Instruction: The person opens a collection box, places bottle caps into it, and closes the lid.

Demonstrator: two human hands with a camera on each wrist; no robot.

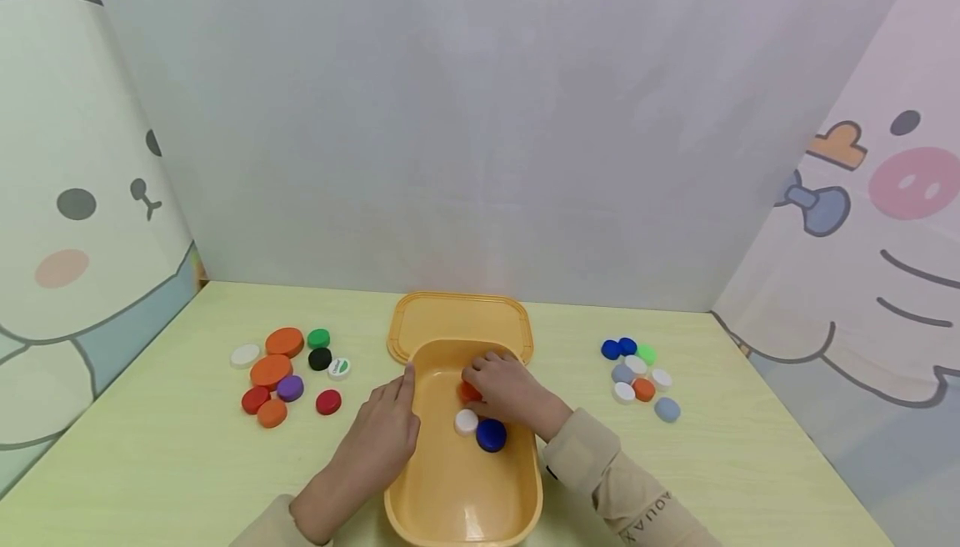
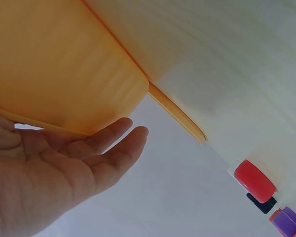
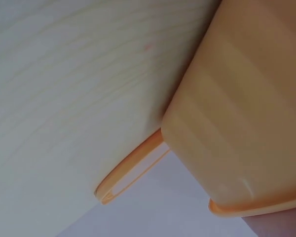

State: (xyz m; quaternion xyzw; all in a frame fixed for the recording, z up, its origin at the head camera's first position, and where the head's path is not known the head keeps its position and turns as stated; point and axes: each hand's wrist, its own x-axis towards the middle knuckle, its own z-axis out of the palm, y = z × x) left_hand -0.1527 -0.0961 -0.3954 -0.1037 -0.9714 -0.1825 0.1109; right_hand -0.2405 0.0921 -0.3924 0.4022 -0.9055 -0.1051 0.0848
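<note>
A deep orange-yellow plastic box (image 1: 465,497) stands on the table. My right hand (image 1: 513,388) reaches over its right wall, fingers and thumb about an orange bottle cap (image 1: 469,392) near the far end inside. Just nearer in the box lie a white cap (image 1: 466,423) and a larger dark blue cap (image 1: 491,435). Along the left rim rests my left hand (image 1: 378,430), its fingers fairly straight; the left wrist view shows this hand (image 2: 64,168) against the rim from outside. The right wrist view has mostly the box's outer wall (image 3: 246,108), with the fingers hidden behind it.
Behind the box lies a flat orange-yellow lid (image 1: 461,318). On the left is a group of caps, among them a large orange cap (image 1: 271,372) and a purple cap (image 1: 290,388). A second group, with a grey-blue cap (image 1: 667,409), lies right. A grey backdrop (image 1: 480,113) stands behind.
</note>
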